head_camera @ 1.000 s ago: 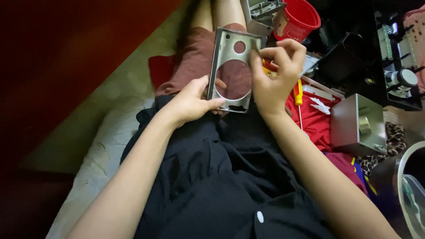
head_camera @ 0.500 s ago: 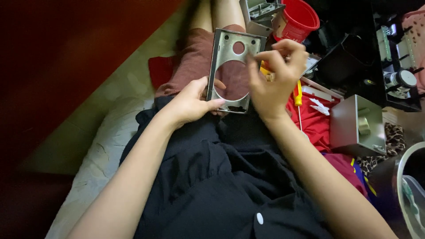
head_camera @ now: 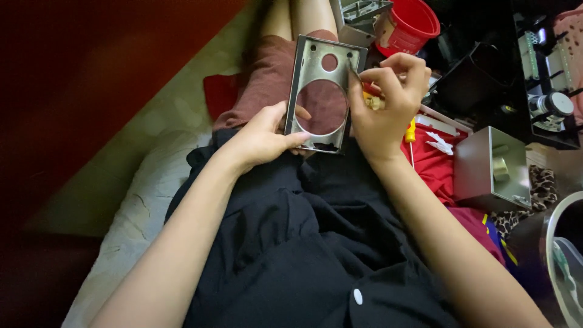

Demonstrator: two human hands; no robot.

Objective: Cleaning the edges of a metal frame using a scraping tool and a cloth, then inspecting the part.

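Person is sitting, black shirt [head_camera: 303,243] nearest the camera. Metal plate [head_camera: 322,91], rectangular with one large and one small round hole, is resting upright over the lap. Left hand [head_camera: 261,136] is gripping the plate's lower left edge, thumb lying along its bottom rim. Right hand [head_camera: 385,103] is closing on the plate's right edge, fingertips pinched together near its upper corner. Just right of the plate, a yellow-handled screwdriver [head_camera: 411,136] is lying on red cloth [head_camera: 434,167]; a grey metal box [head_camera: 492,170] is sitting further right. Beyond the plate, a red bucket [head_camera: 410,24] is standing.
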